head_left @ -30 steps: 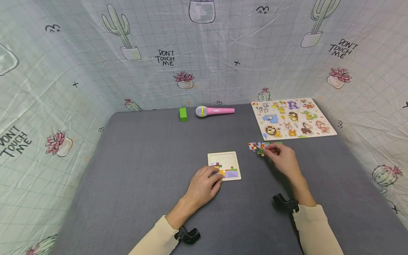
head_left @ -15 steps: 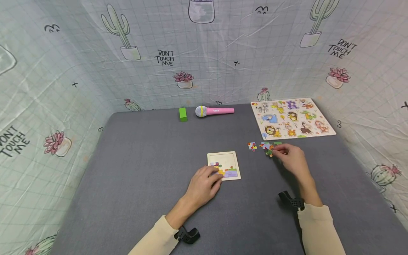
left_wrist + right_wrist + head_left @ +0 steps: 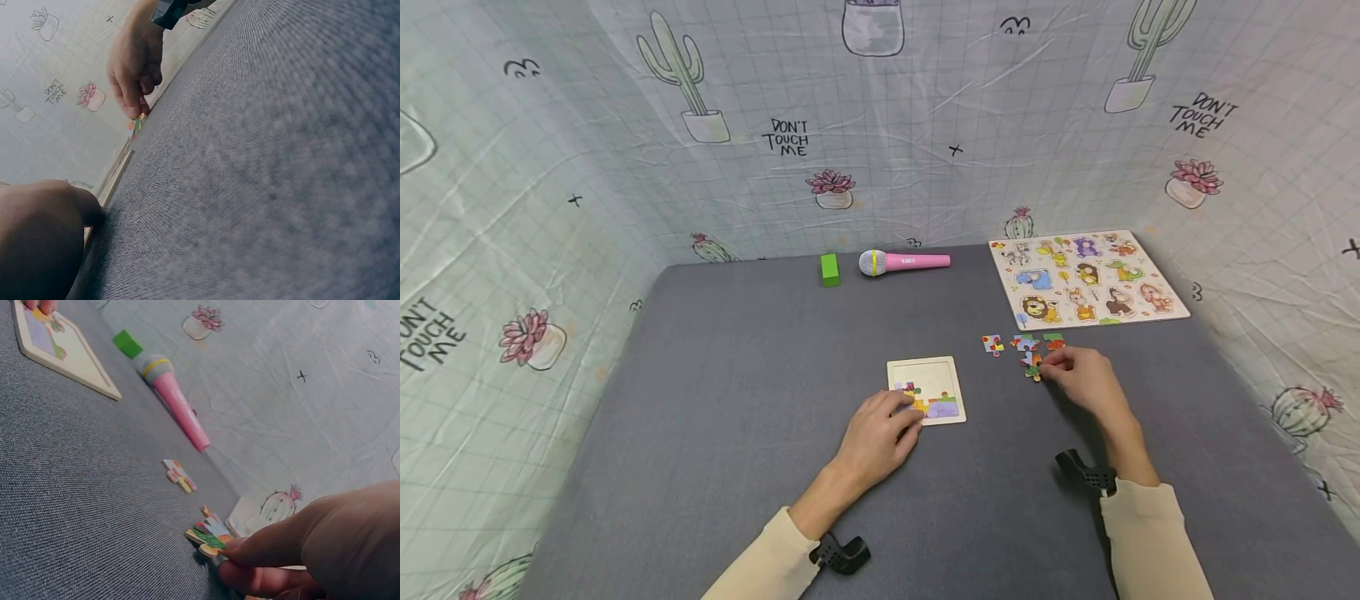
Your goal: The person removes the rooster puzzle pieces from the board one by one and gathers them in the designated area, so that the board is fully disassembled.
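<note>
A small wooden puzzle tray lies mid-table, with purple, yellow and green pieces fitted along its lower part. My left hand rests over its lower left corner, fingertips on the pieces and hiding some of them. My right hand pinches a jigsaw piece, green and orange with a yellow knob, between thumb and forefinger, low over the table. Just beyond it lie other loose pieces: a blue and green one, and a green and red one. Further left is a loose red, yellow and pale blue piece.
A large animal puzzle board lies at the back right, behind the loose pieces. Along the back edge are a pink toy microphone and a green block. A printed cloth wall surrounds the grey table.
My right hand has moved right and slightly nearer with the jigsaw piece, away from the leftmost loose piece. The green and red piece now shows more fully. My left hand stays on the tray.
</note>
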`<action>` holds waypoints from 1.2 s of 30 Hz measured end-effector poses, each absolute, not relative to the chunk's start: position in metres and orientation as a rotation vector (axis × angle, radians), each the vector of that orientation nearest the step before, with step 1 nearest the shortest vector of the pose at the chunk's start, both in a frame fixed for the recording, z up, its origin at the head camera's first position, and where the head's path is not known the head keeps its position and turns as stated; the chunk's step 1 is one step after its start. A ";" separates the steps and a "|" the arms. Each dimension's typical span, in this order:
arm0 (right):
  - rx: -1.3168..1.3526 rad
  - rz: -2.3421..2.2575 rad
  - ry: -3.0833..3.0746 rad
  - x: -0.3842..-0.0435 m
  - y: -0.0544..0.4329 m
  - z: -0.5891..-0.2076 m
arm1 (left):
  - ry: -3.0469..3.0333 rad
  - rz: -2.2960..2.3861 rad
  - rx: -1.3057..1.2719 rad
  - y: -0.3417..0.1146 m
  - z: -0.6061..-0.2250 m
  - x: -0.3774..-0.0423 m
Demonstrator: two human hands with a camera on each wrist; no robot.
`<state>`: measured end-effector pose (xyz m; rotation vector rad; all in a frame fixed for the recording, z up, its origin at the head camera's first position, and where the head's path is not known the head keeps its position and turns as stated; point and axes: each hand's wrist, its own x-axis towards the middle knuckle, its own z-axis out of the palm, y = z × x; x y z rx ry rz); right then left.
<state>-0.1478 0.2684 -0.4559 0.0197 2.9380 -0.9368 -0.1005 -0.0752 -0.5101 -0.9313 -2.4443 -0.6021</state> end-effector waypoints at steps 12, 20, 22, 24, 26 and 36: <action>0.089 -0.914 2.909 -0.146 0.264 -0.455 | -2.421 -0.619 -0.936 -0.075 -0.510 -0.101; 0.088 -0.852 2.875 -0.149 0.261 -0.456 | -2.466 -0.624 -0.928 -0.075 -0.508 -0.100; 0.093 -0.841 2.868 -0.150 0.260 -0.457 | -2.473 -0.617 -0.926 -0.075 -0.508 -0.100; 0.101 -0.835 2.865 -0.150 0.260 -0.457 | -2.472 -0.611 -0.925 -0.076 -0.508 -0.100; 0.105 -0.832 2.867 -0.150 0.260 -0.458 | -2.457 -0.605 -0.926 -0.075 -0.508 -0.100; 0.104 -0.840 2.876 -0.149 0.260 -0.456 | -2.441 -0.619 -0.928 -0.075 -0.508 -0.099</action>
